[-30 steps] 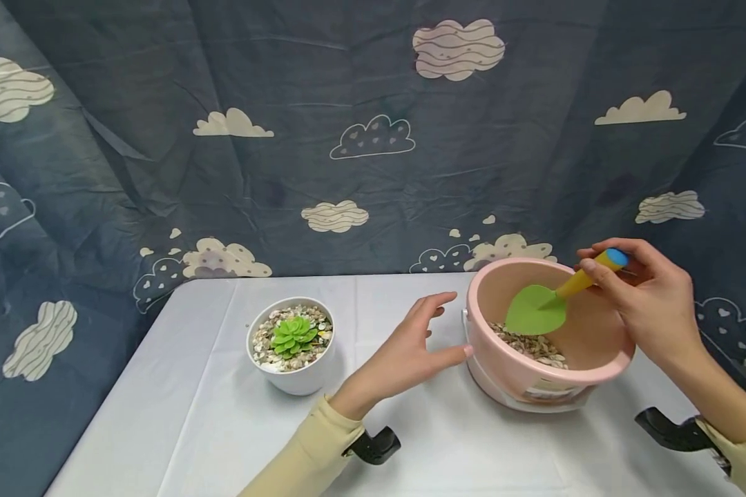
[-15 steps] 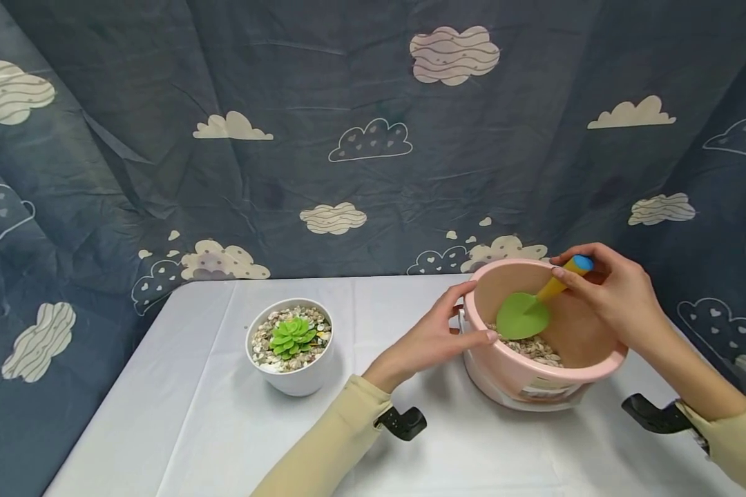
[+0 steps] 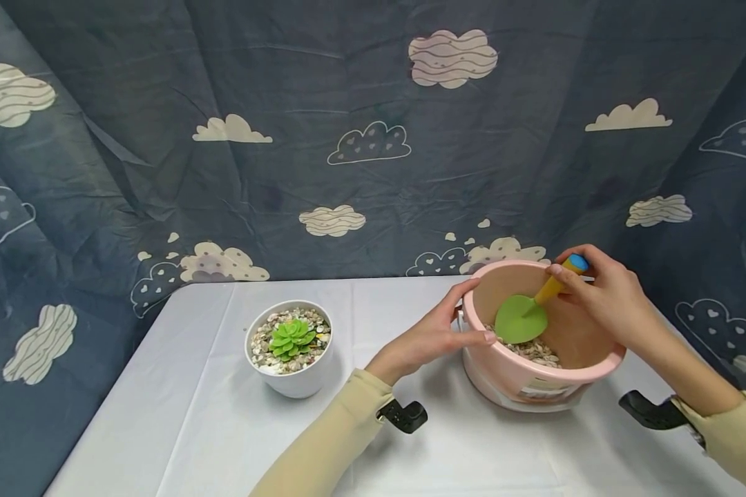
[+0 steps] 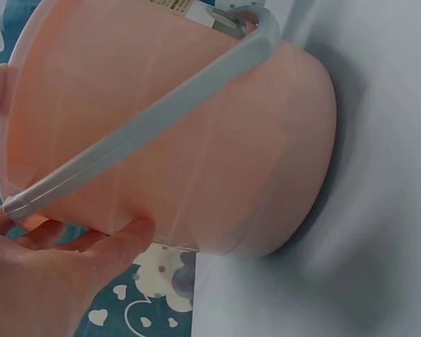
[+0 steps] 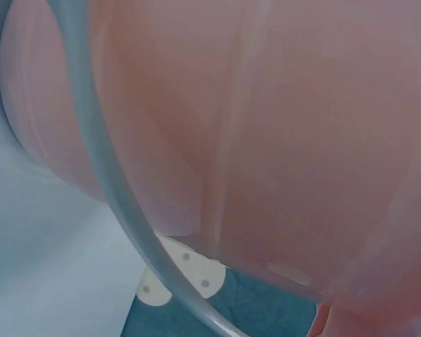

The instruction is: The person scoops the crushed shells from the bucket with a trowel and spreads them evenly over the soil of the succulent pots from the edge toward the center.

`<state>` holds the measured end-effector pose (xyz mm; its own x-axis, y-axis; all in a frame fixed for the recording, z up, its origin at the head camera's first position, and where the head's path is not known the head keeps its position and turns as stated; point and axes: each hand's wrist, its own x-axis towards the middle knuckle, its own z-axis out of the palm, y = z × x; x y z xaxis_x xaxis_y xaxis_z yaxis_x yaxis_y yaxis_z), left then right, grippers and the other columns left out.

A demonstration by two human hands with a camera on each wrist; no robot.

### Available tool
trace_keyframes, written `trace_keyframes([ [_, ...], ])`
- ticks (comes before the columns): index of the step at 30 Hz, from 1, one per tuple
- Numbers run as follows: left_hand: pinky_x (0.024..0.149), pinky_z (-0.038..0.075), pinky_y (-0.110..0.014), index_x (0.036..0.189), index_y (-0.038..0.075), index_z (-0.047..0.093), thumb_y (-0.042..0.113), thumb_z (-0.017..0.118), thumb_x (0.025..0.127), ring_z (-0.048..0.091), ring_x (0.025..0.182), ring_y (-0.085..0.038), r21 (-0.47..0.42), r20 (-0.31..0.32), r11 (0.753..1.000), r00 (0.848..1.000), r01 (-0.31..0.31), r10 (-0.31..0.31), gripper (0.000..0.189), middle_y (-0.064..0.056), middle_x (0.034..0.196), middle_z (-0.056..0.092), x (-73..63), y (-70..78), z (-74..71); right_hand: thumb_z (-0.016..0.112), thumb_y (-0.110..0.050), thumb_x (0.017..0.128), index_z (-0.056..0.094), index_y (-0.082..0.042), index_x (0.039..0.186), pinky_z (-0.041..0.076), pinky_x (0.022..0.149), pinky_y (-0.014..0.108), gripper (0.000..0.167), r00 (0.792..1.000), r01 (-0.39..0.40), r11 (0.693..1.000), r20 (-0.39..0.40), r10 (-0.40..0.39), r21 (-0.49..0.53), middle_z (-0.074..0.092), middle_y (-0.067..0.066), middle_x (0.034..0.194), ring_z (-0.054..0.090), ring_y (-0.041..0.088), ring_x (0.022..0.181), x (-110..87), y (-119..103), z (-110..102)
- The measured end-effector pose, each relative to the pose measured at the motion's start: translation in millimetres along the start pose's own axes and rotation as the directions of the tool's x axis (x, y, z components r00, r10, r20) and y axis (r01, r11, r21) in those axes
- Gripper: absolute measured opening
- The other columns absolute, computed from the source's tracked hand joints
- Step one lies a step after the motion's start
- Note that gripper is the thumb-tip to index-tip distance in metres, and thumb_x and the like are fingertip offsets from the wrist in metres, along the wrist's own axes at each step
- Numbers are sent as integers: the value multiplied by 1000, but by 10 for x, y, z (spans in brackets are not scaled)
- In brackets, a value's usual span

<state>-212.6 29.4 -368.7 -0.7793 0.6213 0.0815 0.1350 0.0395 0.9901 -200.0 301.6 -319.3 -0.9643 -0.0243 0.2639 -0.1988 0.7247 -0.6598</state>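
In the head view a pink bucket (image 3: 494,376) stands at the right of the table, with pale gravel (image 3: 537,352) in its bottom. My left hand (image 3: 418,343) grips its left rim, thumb at the front and fingers farther back. The left wrist view has those fingers (image 4: 119,253) against the bucket's outer wall. Over the bucket's right side, my right hand (image 3: 612,297) pinches the yellow, blue-tipped handle of a toy trowel (image 3: 521,319). Its green blade is inside the bucket, just above the gravel. The right wrist view shows mostly bucket wall, hiding the trowel.
A white pot (image 3: 304,379) of pebbles with a green succulent (image 3: 292,338) stands left on the white-covered table (image 3: 224,428). The bucket's pale carrying handle (image 4: 147,126) hangs down its side. A dark cloud-print curtain (image 3: 273,179) rises behind the table.
My left hand has come right and taken hold of the bucket's rim. My right hand has shifted left and the trowel has gone slightly lower into the bucket.
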Motion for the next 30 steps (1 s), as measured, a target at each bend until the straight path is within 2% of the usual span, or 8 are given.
trace_keyframes([
  [6, 113, 24, -43, 154, 27, 29, 25, 77, 83, 26, 140, -16, 16, 19, 1000, 1000, -12, 12, 86, 22, 151, 28, 24, -15, -21, 55, -28, 101, 51, 1, 125, 55, 65, 20, 38, 999, 12, 999, 35, -13, 32, 57, 21, 111, 63, 6, 86, 27, 30, -34],
  [9, 112, 25, -41, 154, 28, 29, 27, 77, 83, 26, 140, -15, 23, 32, 1000, 999, -20, 20, 85, 22, 151, 27, 41, -16, -21, 55, -28, 101, 51, 1, 125, 55, 65, 18, 38, 999, 9, 999, 40, -11, 44, 59, 24, 112, 60, -3, 83, 25, 35, -63],
  [14, 112, 27, -41, 154, 30, 29, 25, 77, 84, 26, 140, -15, 15, 26, 1000, 1000, 0, -1, 85, 24, 151, 26, 22, -15, -38, 55, -27, 102, 50, 2, 125, 55, 65, 20, 37, 998, 27, 997, 52, -31, 70, 61, 26, 112, 61, -3, 83, 49, 9, -32],
  [21, 114, 20, -38, 156, 32, 25, 28, 75, 85, 20, 143, -13, 20, 35, 1000, 999, -4, 3, 87, 24, 153, 22, -8, -15, -53, 55, -28, 101, 49, 1, 127, 55, 66, 19, 39, 998, 27, 997, 53, -30, 68, 61, 24, 113, 62, 3, 85, 79, -16, 3],
  [30, 115, 17, -32, 155, 36, 22, 31, 73, 86, 15, 143, -4, 27, 56, 1000, 998, -5, 4, 86, 23, 155, 19, -5, -20, -55, 55, -27, 102, 49, 1, 127, 55, 66, 21, 39, 999, 18, 995, 45, -22, 99, 61, 25, 116, 62, -1, 85, 73, 13, 10],
])
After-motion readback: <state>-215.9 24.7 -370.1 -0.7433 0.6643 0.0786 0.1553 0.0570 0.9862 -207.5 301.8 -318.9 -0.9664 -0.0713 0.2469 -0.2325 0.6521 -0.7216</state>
